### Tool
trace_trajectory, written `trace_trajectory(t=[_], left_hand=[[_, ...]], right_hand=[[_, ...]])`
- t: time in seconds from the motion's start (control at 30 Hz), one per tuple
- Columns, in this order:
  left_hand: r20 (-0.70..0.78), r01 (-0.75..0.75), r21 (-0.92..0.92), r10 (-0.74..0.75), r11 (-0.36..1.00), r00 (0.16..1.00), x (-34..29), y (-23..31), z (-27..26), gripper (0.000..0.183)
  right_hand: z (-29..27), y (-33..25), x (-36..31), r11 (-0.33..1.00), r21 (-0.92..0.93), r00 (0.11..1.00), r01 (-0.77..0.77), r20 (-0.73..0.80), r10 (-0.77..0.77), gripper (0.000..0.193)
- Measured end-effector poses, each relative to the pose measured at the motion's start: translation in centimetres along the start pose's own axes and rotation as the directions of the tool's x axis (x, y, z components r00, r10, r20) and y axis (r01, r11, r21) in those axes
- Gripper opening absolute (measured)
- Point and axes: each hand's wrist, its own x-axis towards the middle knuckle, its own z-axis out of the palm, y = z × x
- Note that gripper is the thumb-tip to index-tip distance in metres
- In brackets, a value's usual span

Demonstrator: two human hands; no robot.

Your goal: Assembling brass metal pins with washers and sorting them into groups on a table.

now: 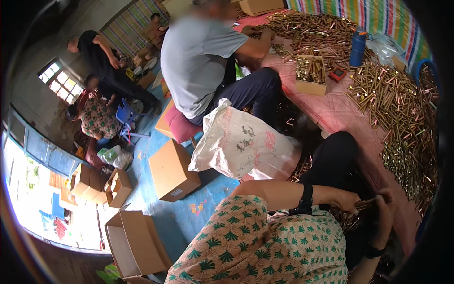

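My left hand (347, 200), a dark band on its wrist, is closed on a thin brownish metal bolt (364, 205) in front of my lap. At the bolt's far end is my right hand (386, 204), with a dark band on its wrist too. Its fingers look curled but are smeared, so I cannot tell whether they grip the bolt. Beyond my hands, a big heap of similar loose bolts (373, 97) spreads over a pink quilted cloth (343, 116). Small metal washers or nuts (402, 161) lie at the heap's near edge. Dark shadow hides much below my hands.
A white woven sack (246, 142) stands left of my knee. A co-worker in a grey shirt (198, 71) sits beyond it. Cardboard boxes (174, 169) stand on the blue floor. An open carton of bolts (310, 87) and a blue bottle (358, 47) rest on the cloth.
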Motion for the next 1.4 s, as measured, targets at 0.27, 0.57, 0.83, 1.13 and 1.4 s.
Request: trace_trajectory(t=[0.27, 0.57, 0.83, 1.13, 1.4], left_hand=[[-0.203, -0.02, -0.589, -0.124, 0.808, 0.971, -1.0, 0.2, -0.8, 0.01], [-0.607, -0.321, -0.623, -0.182, 0.713, 0.773, 3.7, -1.9, -2.0, 0.028], [-0.645, -0.481, -0.565, 0.006, 0.67, 0.764, 2.5, -1.1, -3.1, 0.022], [-0.647, -0.442, -0.117, 0.269, 0.89, 0.713, 0.9, 3.9, -1.6, 0.035], [-0.575, -0.4, 0.622, 0.739, 0.673, 0.35, 2.6, 2.0, -0.5, 0.031]], right_hand=[[-5.6, 7.5, 4.5, 0.816, -0.313, 0.845, 0.485, -0.072, -0.53, 0.004], [6.6, 5.9, 0.3, 0.643, -0.478, 0.765, 0.598, 0.1, -0.636, 0.011], [5.3, 7.2, 1.5, 0.782, -0.278, 0.805, 0.557, -0.052, -0.592, 0.022], [5.5, 5.3, 0.9, 0.578, 0.785, 0.968, -0.22, 0.248, 0.032, 0.059], [4.2, 4.4, 1.1, 0.947, 0.191, 0.911, 0.258, 0.278, -0.304, 0.06]])
